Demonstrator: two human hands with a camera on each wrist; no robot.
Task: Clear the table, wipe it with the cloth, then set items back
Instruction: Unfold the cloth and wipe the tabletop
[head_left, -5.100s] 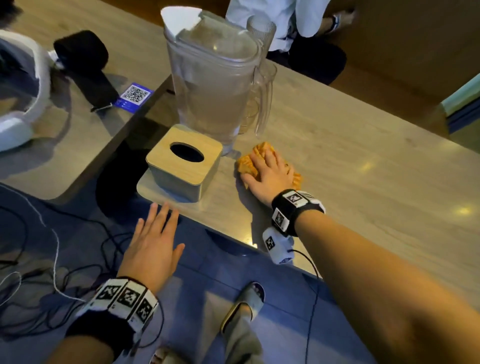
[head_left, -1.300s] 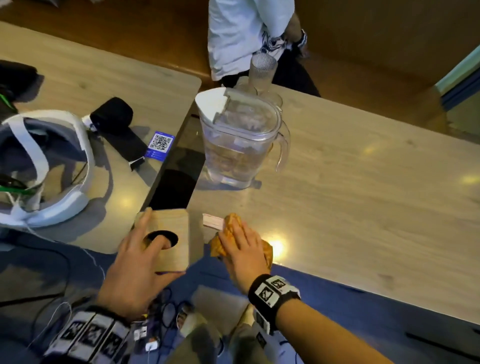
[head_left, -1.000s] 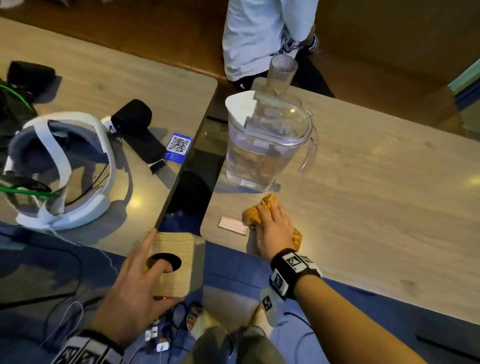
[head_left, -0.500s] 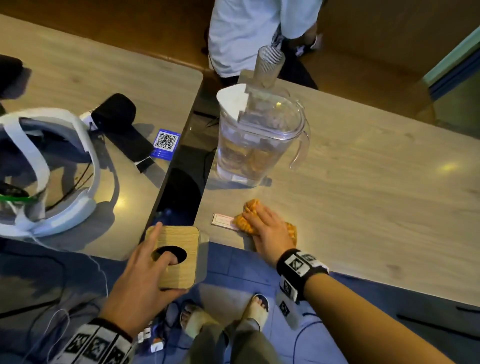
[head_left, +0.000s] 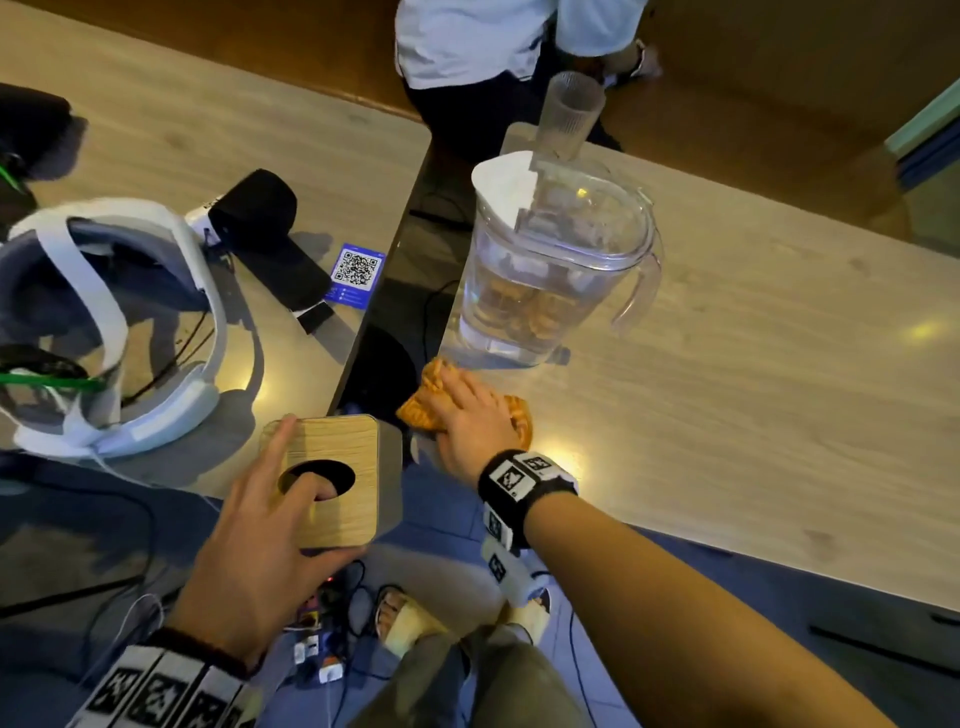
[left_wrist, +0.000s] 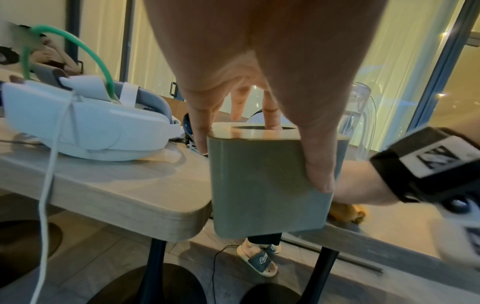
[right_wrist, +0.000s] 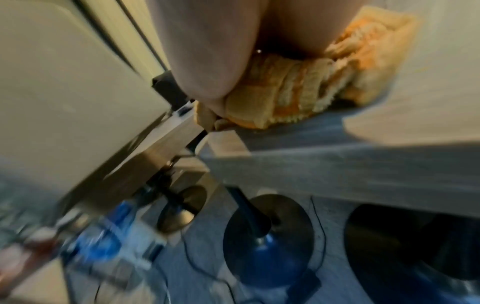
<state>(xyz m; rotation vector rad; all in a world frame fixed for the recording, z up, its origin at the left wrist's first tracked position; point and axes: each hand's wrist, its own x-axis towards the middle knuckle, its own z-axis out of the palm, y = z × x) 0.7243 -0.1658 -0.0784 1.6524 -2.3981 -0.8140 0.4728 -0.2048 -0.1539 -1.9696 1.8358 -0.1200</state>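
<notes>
My left hand (head_left: 291, 499) holds a tissue box (head_left: 337, 447) with a wooden top and grey sides in the air, off the near corners of the two tables. One finger is hooked in its oval hole and the thumb (left_wrist: 317, 164) presses the near side of the box (left_wrist: 259, 185). My right hand (head_left: 467, 415) lies flat on a crumpled orange cloth (head_left: 421, 405) at the near left corner of the right table (head_left: 727, 415). In the right wrist view, the cloth (right_wrist: 298, 88) bunches under the palm at the table edge (right_wrist: 311, 164).
A clear water pitcher (head_left: 550, 270) stands just behind the cloth, with a ribbed glass (head_left: 569, 111) behind it. The left table holds a white headset (head_left: 130, 332), a black strap roll (head_left: 260, 208) and a QR card (head_left: 357, 270). A person (head_left: 467, 36) stands opposite. Cables (head_left: 322, 649) lie on the floor.
Five seconds ago the box stood on the right table; since then my left hand holds it off the table. My right hand slid the cloth left to the corner, over where a small card lay.
</notes>
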